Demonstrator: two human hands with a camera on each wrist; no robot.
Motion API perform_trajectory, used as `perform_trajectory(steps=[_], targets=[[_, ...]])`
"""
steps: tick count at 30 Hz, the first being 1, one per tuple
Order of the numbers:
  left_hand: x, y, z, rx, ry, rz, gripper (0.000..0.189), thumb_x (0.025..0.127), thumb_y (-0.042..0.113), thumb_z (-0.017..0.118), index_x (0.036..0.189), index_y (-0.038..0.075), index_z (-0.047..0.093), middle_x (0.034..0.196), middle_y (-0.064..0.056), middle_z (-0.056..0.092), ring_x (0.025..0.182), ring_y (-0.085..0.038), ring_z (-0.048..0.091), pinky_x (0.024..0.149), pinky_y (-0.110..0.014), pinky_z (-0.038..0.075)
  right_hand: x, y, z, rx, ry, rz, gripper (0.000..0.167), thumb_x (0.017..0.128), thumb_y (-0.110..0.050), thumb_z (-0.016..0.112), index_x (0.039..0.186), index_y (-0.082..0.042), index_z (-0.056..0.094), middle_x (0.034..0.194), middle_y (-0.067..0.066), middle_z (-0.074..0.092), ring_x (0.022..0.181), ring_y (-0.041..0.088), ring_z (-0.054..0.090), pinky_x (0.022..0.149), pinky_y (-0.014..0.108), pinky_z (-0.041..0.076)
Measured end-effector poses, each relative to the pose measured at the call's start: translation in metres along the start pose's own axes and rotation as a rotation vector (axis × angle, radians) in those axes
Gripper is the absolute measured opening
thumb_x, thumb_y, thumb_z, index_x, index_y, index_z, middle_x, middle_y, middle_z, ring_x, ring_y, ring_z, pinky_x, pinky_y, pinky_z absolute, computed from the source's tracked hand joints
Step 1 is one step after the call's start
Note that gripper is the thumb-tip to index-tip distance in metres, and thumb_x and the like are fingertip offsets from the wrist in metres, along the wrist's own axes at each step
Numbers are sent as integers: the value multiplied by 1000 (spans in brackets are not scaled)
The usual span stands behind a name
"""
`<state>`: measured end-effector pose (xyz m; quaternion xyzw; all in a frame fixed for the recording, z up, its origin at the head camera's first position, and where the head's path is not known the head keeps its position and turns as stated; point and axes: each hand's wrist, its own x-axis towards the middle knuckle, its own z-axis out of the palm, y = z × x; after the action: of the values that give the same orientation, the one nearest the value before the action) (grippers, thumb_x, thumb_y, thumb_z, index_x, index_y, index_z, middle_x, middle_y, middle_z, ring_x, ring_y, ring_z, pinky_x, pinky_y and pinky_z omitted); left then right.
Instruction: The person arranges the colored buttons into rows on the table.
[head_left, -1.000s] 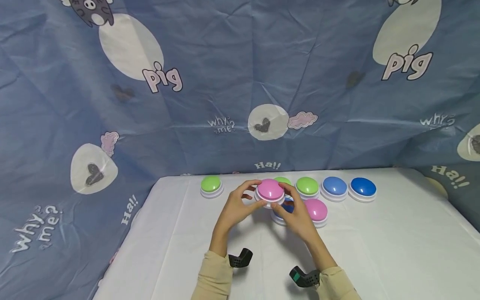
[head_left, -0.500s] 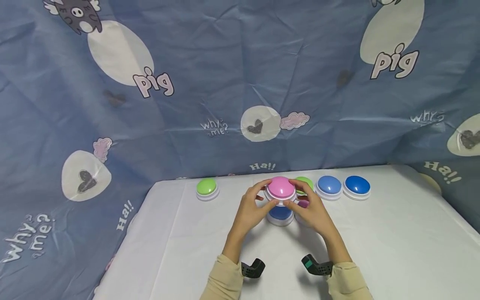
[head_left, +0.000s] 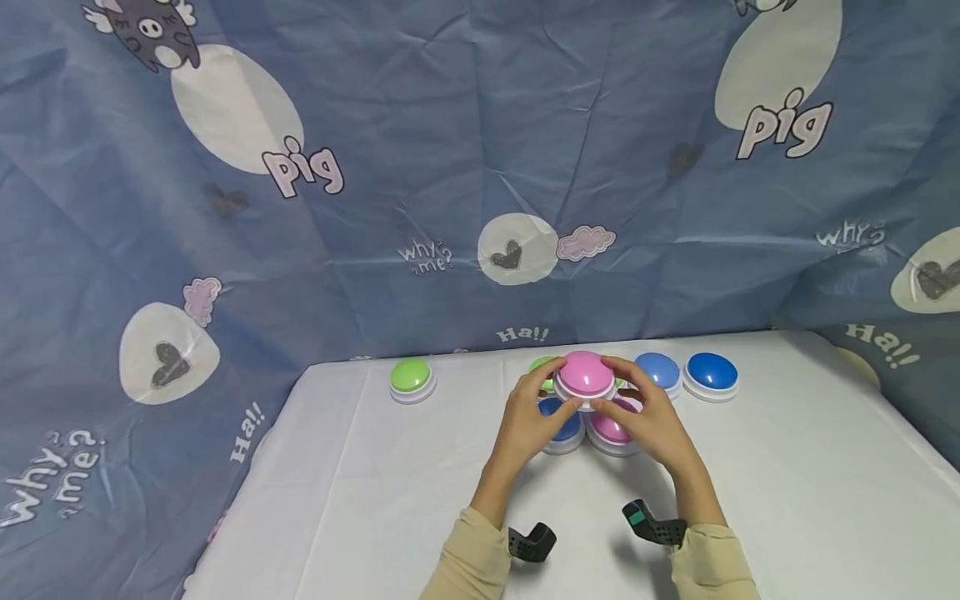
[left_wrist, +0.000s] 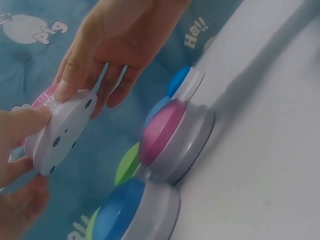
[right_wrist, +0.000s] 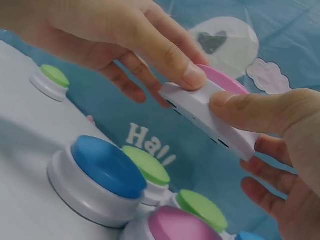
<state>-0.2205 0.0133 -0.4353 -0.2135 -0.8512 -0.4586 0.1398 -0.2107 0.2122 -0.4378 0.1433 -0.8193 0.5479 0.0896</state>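
Observation:
A pink push button with a white base is held in the air between both hands. My left hand pinches its left side, thumb at the near edge and fingers at the far side. On the right, my right hand grips it the same way. The wrist views show the button's flat white underside, clear of the buttons below. Under it on the table stand a dark blue button and a second pink button, side by side. Two green buttons behind are partly hidden; one green button shows beside my left fingers.
A lone green button stands at the back left of the white table. To the back right are a light blue button and a dark blue button. A blue printed cloth hangs behind the table.
Both hands have carried the pink button to the right, from over the dark blue button to above the gap between it and the other pink one. The view has shifted slightly.

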Motion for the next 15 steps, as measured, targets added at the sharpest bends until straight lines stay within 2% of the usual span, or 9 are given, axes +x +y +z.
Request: perform_trajectory(steps=[4, 9, 15], targets=[[2, 4, 9, -1, 9, -3, 58, 84, 33, 71, 137, 25, 47, 135, 6, 54, 117, -14, 54, 93, -34, 51, -1, 2, -7, -24, 14, 9, 63, 82, -31, 73, 138, -23, 45, 139, 2, 49, 127, 21, 44, 101, 45, 43], [5, 6, 21, 26, 23, 15, 60, 83, 29, 72, 137, 23, 48, 136, 4, 54, 120, -15, 53, 101, -38, 45, -4, 5, -16, -61, 34, 5, 63, 83, -30, 72, 139, -21, 45, 139, 1, 50, 126, 19, 45, 99, 32, 45], [8, 8, 37, 45, 21, 16, 59, 82, 29, 73, 136, 21, 49, 133, 3, 57, 119, -15, 55, 101, -36, 45, -7, 15, -26, -69, 43, 0, 63, 83, -27, 73, 139, -20, 45, 138, 2, 50, 119, 0, 45, 91, 18, 46]])
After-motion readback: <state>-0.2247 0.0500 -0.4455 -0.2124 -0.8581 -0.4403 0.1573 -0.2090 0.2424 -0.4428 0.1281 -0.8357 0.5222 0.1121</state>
